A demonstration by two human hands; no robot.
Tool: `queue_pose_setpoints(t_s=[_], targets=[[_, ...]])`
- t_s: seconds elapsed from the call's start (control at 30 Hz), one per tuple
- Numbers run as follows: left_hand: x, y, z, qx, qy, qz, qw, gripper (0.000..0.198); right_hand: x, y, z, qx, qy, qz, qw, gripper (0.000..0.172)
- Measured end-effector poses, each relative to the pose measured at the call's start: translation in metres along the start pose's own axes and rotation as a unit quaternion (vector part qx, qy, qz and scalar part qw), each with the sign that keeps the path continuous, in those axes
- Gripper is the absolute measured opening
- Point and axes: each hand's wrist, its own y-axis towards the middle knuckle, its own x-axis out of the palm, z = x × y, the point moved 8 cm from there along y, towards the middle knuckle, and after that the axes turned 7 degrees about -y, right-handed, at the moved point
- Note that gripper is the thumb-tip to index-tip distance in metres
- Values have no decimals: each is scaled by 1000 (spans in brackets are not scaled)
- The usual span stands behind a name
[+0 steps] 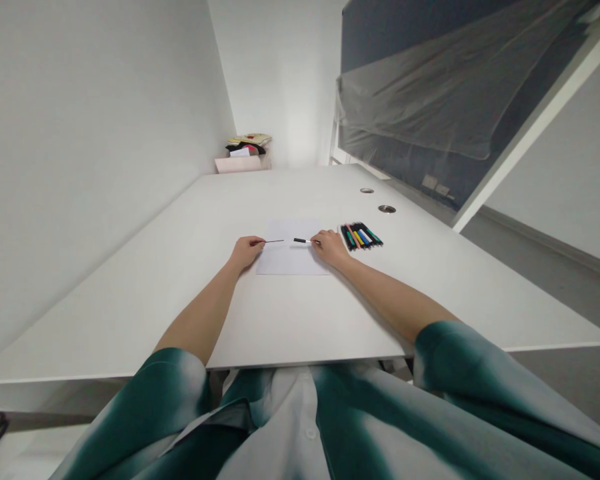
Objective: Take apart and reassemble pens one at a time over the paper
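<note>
L hand (247,251) pinches thin pen refill (274,241); R hand (329,248) grips black pen barrel (303,240); both light, refill flimsy, hold close to fingers

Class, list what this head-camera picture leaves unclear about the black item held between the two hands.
Head view:
- Black item: its middle fades against the sheet of paper, so one piece or two cannot be told.
- Its ends: hidden by the fingers of the left hand and right hand.
- Row of pens: markings too small to read.

Left hand (246,252) pinching a thin black rod (275,241), right hand (329,248) a short black pen piece (300,240), above a white paper sheet (291,260).
</note>
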Motion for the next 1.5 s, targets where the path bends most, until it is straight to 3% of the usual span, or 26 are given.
queue_pose_setpoints(t_s=[0.77, 1.1, 1.5], targets=[[10, -3, 8, -10, -31, -30, 999, 28, 2, 1, -4, -33, 12, 12, 999, 28], [42, -15, 34, 14, -24, -86, 996, 35, 3, -5, -31, -122, 51, 3, 991, 26], [48, -13, 27, -6, -112, -96, 989, 37, 3, -6, -22, -86, 100, -4, 991, 29]])
